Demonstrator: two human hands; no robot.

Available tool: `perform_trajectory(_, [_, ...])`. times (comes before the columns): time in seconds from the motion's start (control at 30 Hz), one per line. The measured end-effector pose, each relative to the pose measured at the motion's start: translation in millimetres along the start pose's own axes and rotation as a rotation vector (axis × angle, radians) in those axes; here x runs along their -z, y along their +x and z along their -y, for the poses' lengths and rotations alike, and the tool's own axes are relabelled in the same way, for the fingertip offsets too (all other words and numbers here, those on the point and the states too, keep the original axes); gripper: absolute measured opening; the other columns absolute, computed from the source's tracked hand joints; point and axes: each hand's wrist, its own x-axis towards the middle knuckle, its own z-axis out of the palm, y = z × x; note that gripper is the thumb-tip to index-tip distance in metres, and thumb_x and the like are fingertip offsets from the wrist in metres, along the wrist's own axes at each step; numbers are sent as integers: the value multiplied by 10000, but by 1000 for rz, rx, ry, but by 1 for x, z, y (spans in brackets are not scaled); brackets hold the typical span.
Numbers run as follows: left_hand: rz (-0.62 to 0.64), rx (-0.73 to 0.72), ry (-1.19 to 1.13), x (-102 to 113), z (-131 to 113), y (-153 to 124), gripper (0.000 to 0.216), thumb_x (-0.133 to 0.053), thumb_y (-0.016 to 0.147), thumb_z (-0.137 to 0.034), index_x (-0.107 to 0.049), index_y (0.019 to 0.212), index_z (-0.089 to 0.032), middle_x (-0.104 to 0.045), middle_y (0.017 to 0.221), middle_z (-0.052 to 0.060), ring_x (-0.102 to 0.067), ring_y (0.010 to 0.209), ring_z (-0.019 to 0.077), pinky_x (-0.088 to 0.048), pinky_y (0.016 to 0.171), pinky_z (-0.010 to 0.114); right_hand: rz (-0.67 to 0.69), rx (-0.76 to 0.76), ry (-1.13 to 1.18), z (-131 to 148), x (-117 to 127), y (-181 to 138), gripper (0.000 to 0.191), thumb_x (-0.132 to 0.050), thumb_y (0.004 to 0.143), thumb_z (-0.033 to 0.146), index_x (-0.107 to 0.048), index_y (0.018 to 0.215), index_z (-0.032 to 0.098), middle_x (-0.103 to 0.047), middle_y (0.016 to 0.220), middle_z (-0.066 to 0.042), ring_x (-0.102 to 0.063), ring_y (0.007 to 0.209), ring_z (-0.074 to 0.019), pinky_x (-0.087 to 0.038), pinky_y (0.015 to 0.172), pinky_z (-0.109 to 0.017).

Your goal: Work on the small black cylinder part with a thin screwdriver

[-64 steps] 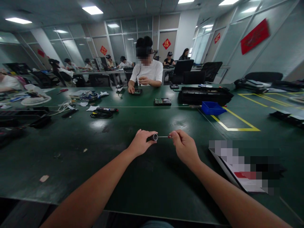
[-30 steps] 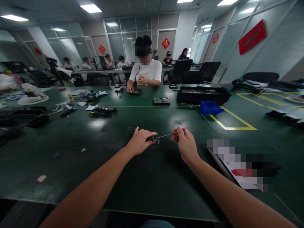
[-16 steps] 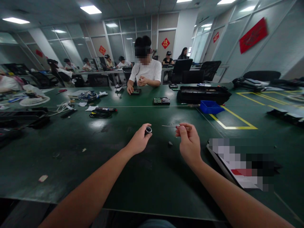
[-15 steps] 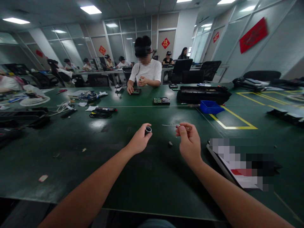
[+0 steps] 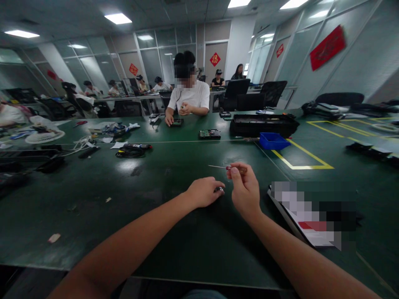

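Note:
My right hand [image 5: 245,187] is closed round the reddish-brown handle of a screwdriver [image 5: 217,166], whose thin metal shaft points left above the table. My left hand [image 5: 205,192] is low over the table, just left of my right hand, back of the hand facing up. Its thumb and fingers are closed about a small dark and silvery part [image 5: 220,189], of which only a bit shows between the fingertips. Whatever else lies inside the left palm is hidden.
The green table [image 5: 149,245] carries a pixelated object [image 5: 311,220] right of my arm, a blue bin [image 5: 273,141], a black tray [image 5: 263,126], a circuit-board device [image 5: 210,134] and coiled black cable [image 5: 132,151]. Opposite, a co-worker in a white shirt [image 5: 199,97] handles another device.
My left hand, which held a dark, light-rimmed cylinder, has moved right and turned palm down onto the small part on the table. That cylinder no longer shows. The right hand still holds the screwdriver.

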Motion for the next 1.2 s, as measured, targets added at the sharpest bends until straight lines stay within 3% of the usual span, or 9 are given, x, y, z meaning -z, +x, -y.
perform_trajectory(0.17, [31, -3, 127, -5, -2, 12, 318, -543, 946, -407, -732, 1161, -269, -687, 983, 80, -675, 869, 264, -508, 709, 340, 18, 5, -14, 0, 0, 0, 200, -538, 980, 405, -618, 1053, 237, -698, 908, -40, -653, 824, -208, -501, 773, -399])
perform_trajectory(0.3, [32, 51, 67, 3, 8, 13, 282, -550, 935, -367, -755, 1067, -225, -717, 985, 90, -674, 895, 271, -503, 747, 356, 24, 2, -24, 1, 1, 0, 206, -534, 983, 407, -619, 1059, 235, -704, 917, -44, -657, 834, -212, -501, 781, -404])
perform_trajectory(0.43, [-41, 130, -230, 17, 32, 5, 264, -580, 925, -383, -758, 1004, -205, -736, 996, 75, -665, 913, 231, -489, 792, 332, 21, -10, -26, 1, 1, 0, 210, -533, 983, 410, -622, 1057, 235, -703, 911, -43, -655, 830, -211, -501, 770, -399])
perform_trajectory(0.53, [-147, 291, -605, 29, 56, -9, 253, -605, 911, -384, -726, 967, -168, -684, 872, 63, -604, 703, 153, -443, 614, 261, 27, -26, -14, 1, 1, -1, 209, -535, 982, 410, -623, 1057, 236, -701, 908, -42, -652, 831, -210, -501, 770, -396])
perform_trajectory(0.67, [-277, 478, -1271, 49, 91, -38, 268, -713, 844, -393, -611, 905, -152, -518, 757, -3, -430, 499, 60, -234, 418, 167, 50, -49, -17, 2, 0, -2, 205, -536, 978, 411, -624, 1053, 241, -698, 905, -39, -649, 834, -212, -497, 775, -394])
perform_trajectory(0.8, [-419, 565, -1575, 70, 125, -74, 274, -755, 815, -309, -530, 850, -155, -479, 735, -26, -413, 484, 51, -267, 397, 139, 68, -61, -14, 0, -1, -2, 206, -538, 975, 413, -622, 1052, 241, -693, 904, -39, -647, 834, -213, -497, 776, -390])
perform_trajectory(0.9, [-576, 650, -1642, 86, 146, -105, 147, -635, 884, -236, -514, 849, -160, -466, 688, -31, -397, 470, 68, -304, 400, 161, 72, -69, -15, -3, -2, -2, 210, -539, 975, 416, -626, 1049, 241, -692, 905, -38, -649, 835, -211, -497, 778, -388])
perform_trajectory(1.03, [-744, 741, -1554, 106, 167, -153, 40, -532, 900, -158, -533, 861, -148, -490, 673, -21, -410, 489, 83, -333, 431, 181, 79, -72, -4, -6, -2, -2, 214, -544, 974, 422, -627, 1055, 242, -690, 918, -36, -648, 840, -207, -500, 790, -390])
perform_trajectory(1.2, [-1003, 920, -1333, 129, 194, -212, 146, -436, 912, -131, -582, 915, -134, -501, 659, -14, -427, 515, 88, -362, 465, 175, 100, -80, -7, -6, -3, -3, 222, -543, 976, 423, -626, 1064, 236, -687, 936, -40, -651, 854, -205, -507, 804, -395])
